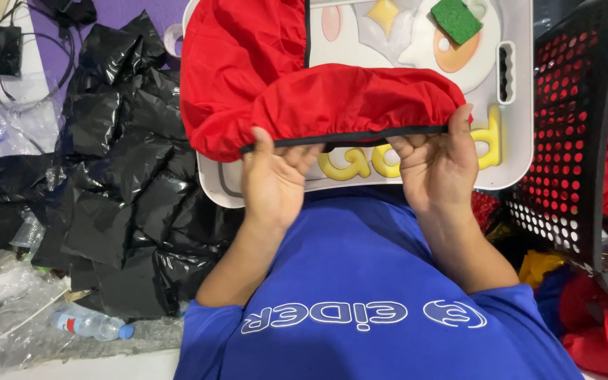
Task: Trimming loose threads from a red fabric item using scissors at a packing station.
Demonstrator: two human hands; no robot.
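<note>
Head view, nearest first: I see my blue shirt (367, 295) filling the lower frame, forearms running up from it. My left hand (274, 179) and right hand (439, 163) each pinch the black-piped hem (360, 135) of the red fabric cover (297, 84), thumbs on top, fingers curled under. That hem runs left to right across mid-frame, stretched between both hands, each equally near. Beyond it the cover drapes over a white tray (522, 42) at upper centre; how far it wraps underneath I can't quite tell. A black perforated basket (571, 141) stands at right, crumpled black plastic bags (128, 169) at left.

Smooth red cloth cover (304, 91), glossy tray (518, 134)
</note>
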